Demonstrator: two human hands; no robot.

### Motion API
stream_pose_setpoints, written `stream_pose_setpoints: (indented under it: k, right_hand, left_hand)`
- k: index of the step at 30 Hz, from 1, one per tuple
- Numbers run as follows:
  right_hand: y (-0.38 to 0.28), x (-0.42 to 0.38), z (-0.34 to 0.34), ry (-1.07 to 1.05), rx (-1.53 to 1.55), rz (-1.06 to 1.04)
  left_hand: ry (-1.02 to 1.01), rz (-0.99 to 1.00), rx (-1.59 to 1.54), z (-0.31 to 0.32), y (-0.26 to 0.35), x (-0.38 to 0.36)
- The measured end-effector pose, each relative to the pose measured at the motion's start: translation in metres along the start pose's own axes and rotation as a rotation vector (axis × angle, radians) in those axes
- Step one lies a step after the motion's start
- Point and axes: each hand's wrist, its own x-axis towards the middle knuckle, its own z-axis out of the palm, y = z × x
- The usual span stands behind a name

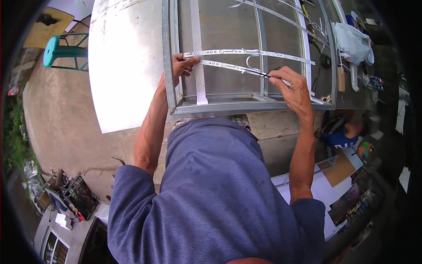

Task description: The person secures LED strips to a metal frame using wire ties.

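My left hand (183, 67) is closed at the left side of a metal frame (169, 57), its fingers pinching the left end of the lower white LED strip (220, 64). Just above it, a second LED strip (281, 55) lies across the frame, close to my left fingertips. My right hand (293, 90) is closed over the right part of the lower strip, beside thin black wires (273, 71) that cross it. A loose white wire (249, 60) curls between the two strips. What lies under my right fingers is partly hidden.
More LED strip (281, 16) spans the frame's far part. A bright white sheet (127, 66) lies to the left, with a green stool (55, 52) beyond it. A plastic bag (351, 42) and small tools sit at the right. Another person (345, 132) is low at the right.
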Motion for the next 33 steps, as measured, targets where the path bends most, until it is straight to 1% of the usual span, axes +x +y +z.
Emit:
stream_pose_setpoints:
  k: [3, 5, 8, 11, 17, 18, 20, 21, 22, 23, 24, 25, 27, 28, 32, 33]
  right_hand:
    - [-0.009, 0.027, 0.025, -0.077, -0.16, -0.01]
    - [-0.011, 0.045, 0.039, -0.08, -0.242, -0.054]
    - [-0.011, 0.071, 0.055, -0.145, -0.333, -0.085]
    - [-0.008, 0.094, 0.069, -0.25, -0.407, -0.192]
    - [-0.015, 0.127, 0.096, -0.544, -0.617, -0.161]
    - [-0.016, 0.126, 0.091, -0.526, -0.592, -0.142]
    - [-0.019, 0.122, 0.068, -0.483, -0.546, -0.082]
    - [-0.014, 0.121, 0.052, -0.419, -0.437, -0.055]
    - [-0.006, 0.118, 0.033, -0.351, -0.329, -0.025]
    - [0.005, 0.114, 0.014, -0.274, -0.226, 0.001]
    - [0.022, 0.108, -0.001, -0.189, -0.114, -0.03]
    - [0.034, 0.101, -0.02, -0.162, -0.074, 0.091]
    - [0.065, 0.082, -0.038, -0.009, -0.034, 0.158]
    - [0.075, 0.071, -0.048, -0.02, -0.068, 0.208]
    - [0.132, 0.029, -0.059, -0.127, -0.024, 0.382]
    - [0.142, 0.021, -0.058, -0.16, -0.13, 0.355]
  left_hand:
    - [-0.023, -0.018, -0.033, -0.005, -0.004, -0.004]
    - [-0.028, -0.024, -0.049, -0.008, -0.013, -0.007]
    - [0.011, -0.059, -0.075, -0.006, -0.023, -0.019]
    - [0.028, -0.076, -0.142, -0.003, -0.026, -0.031]
    - [0.018, -0.124, -0.118, -0.003, -0.018, -0.039]
    - [0.024, -0.134, -0.125, -0.002, -0.018, -0.04]
    - [0.032, -0.046, -0.108, -0.004, -0.024, -0.041]
    - [0.025, 0.0, -0.1, -0.003, -0.024, -0.042]
    - [0.05, 0.024, -0.045, -0.002, -0.023, -0.044]
    - [0.033, 0.017, -0.036, -0.004, -0.022, -0.045]
    - [0.042, 0.023, -0.04, -0.004, -0.024, -0.043]
    - [0.052, 0.024, -0.043, -0.004, -0.027, -0.043]
    - [0.037, 0.036, -0.036, -0.004, -0.027, -0.043]
    - [0.03, 0.05, -0.045, -0.004, -0.03, -0.041]
    - [0.03, 0.032, -0.021, -0.005, -0.029, -0.041]
    - [0.02, 0.024, -0.023, -0.005, -0.029, -0.042]
